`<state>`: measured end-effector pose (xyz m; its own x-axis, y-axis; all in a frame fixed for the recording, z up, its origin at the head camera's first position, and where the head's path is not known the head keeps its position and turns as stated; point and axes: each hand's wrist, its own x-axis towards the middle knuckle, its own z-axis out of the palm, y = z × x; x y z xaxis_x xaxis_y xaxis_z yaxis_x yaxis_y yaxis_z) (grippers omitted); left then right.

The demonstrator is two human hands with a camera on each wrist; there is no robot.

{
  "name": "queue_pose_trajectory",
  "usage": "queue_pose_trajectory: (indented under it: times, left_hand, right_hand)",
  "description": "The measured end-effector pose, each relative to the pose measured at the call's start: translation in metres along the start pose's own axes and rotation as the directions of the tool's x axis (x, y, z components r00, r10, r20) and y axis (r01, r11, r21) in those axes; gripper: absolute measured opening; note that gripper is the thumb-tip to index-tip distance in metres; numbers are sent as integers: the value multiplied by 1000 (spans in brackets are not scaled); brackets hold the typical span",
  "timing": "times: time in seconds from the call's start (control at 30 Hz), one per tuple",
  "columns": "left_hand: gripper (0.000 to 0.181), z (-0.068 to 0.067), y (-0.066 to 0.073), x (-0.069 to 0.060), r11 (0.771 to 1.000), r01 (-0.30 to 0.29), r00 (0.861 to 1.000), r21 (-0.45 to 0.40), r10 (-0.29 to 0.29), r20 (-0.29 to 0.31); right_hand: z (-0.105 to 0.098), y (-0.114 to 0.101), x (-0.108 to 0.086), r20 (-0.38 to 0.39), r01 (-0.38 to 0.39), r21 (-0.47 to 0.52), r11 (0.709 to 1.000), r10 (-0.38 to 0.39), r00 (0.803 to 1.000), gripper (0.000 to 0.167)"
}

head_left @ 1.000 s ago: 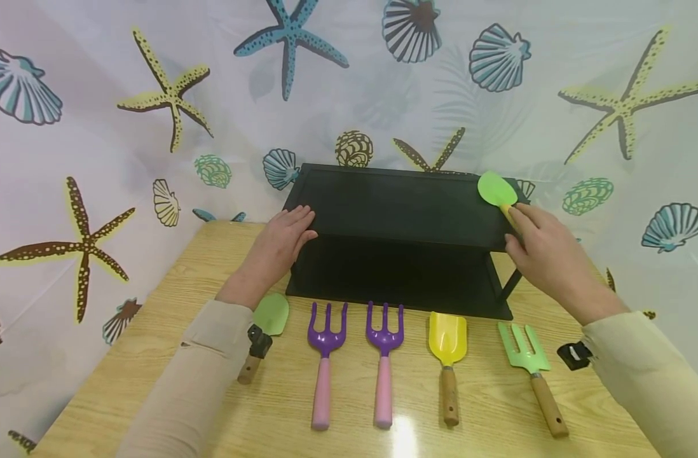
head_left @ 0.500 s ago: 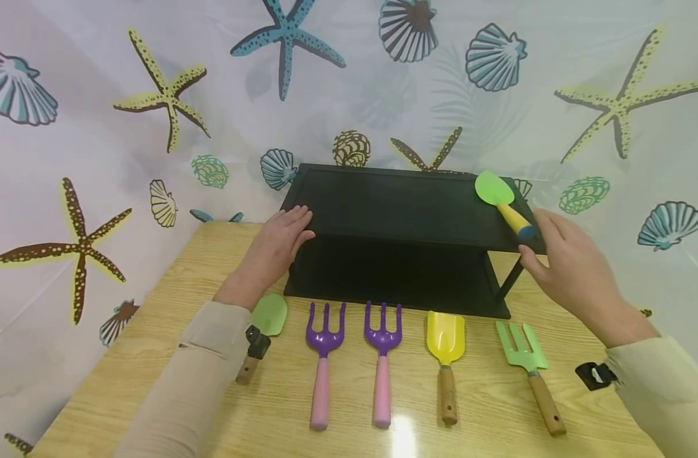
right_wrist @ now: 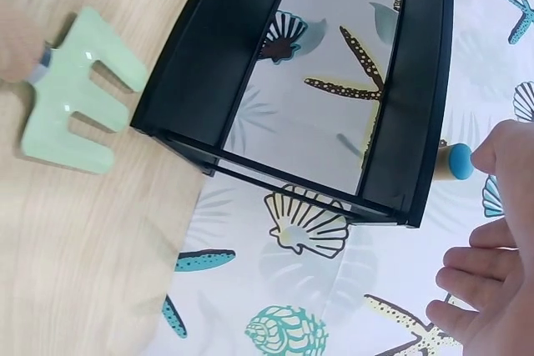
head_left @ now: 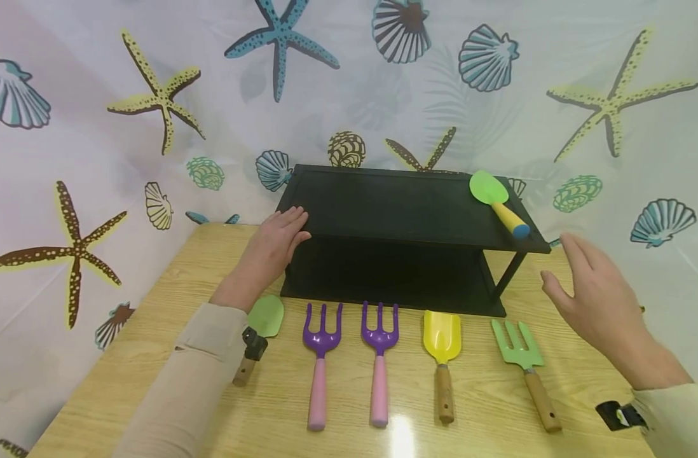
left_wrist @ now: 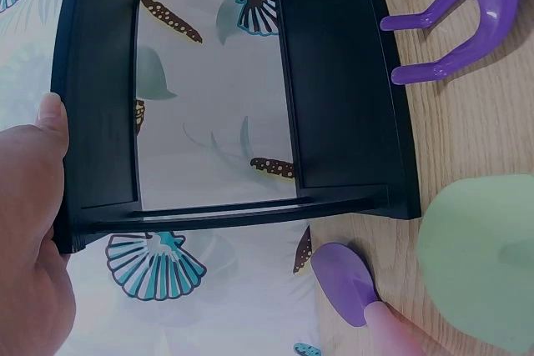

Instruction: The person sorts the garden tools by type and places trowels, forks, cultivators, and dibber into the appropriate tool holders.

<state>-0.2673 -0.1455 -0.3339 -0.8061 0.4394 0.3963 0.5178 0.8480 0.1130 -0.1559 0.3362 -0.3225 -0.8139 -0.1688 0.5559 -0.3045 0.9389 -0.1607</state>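
A black two-level shelf [head_left: 383,203] stands on the table. On the right of its top board lies a small trowel [head_left: 489,189] with a green blade, yellow handle and blue end. My left hand [head_left: 271,248] rests on the top board's left edge, fingers straight; the left wrist view shows the thumb against the board [left_wrist: 100,122]. To the right of the shelf, my right hand [head_left: 601,299] is held in the air with nothing in it. In the right wrist view its fingers are loosely bent near the blue handle end [right_wrist: 460,161], apart from it.
In front of the shelf lie two purple forks with pink handles [head_left: 317,394] [head_left: 379,394], a yellow scoop [head_left: 442,337], a green fork [head_left: 520,350] and a green trowel [head_left: 267,316] partly under my left wrist. Behind hangs a shell-patterned cloth [head_left: 349,76]. The left wrist view shows another purple tool [left_wrist: 344,283].
My right hand has let go of the yellow-handled trowel and moved right and toward me, off the shelf. The trowel stays on the top board. My left hand has stayed on the shelf's edge.
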Motion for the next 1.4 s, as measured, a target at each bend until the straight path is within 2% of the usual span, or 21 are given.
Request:
queue_pose_trajectory:
  times: [0.37, 0.53, 0.87, 1.07, 1.4]
  left_hand:
    - [51, 1, 1, 0, 1000, 5, 1000, 17, -5, -6]
    - [51, 2, 1, 0, 1000, 9, 1000, 15, -9, 0]
    - [51, 2, 0, 0, 1000, -2, 1000, 7, 2, -14]
    - [51, 2, 1, 1, 1000, 0, 1000, 12, 0, -9]
    - [51, 2, 1, 0, 1000, -1, 1000, 22, 2, -17]
  right_hand:
    - [2, 2, -31, 19, -48, 38, 998, 47, 999, 65]
    - [4, 0, -44, 37, -74, 41, 996, 72, 997, 59]
    - [10, 1, -69, -8, -17, 37, 999, 17, 1000, 53]
    - [15, 1, -86, 82, -61, 78, 995, 55, 995, 55]
    - [25, -2, -106, 156, -100, 103, 990, 83, 984, 58]
